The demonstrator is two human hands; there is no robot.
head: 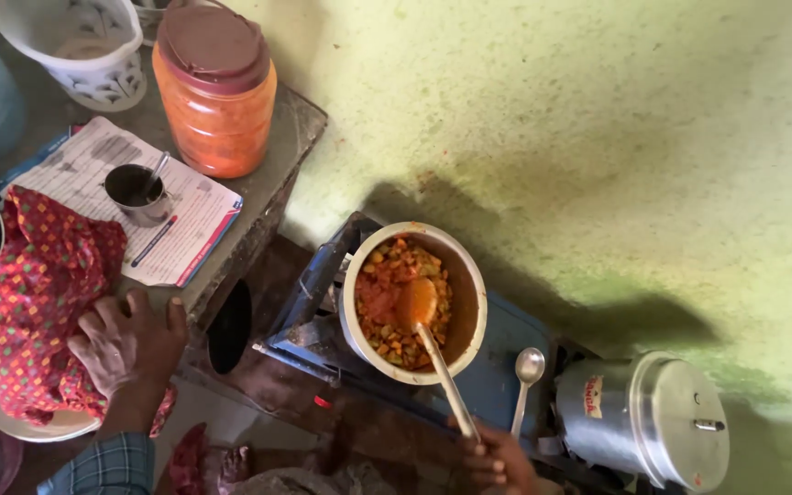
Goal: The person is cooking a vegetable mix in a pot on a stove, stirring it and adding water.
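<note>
My right hand (499,460) grips the handle of a long ladle (437,362) at the bottom of the view. The ladle's bowl rests in an orange vegetable mix inside a round metal pot (469,275). The pot sits on a blue stove (506,357). My left hand (128,346) lies flat on a red patterned cloth (34,293) at the edge of a grey counter, fingers spread. The cloth covers a white plate (34,426).
A steel spoon (526,378) lies on the stove beside a lidded steel container (648,417). On the counter stand an orange jar (215,92), a small steel cup (137,192) on a notebook (185,229) with a pen, and a white plastic tub (84,46). A green wall is behind.
</note>
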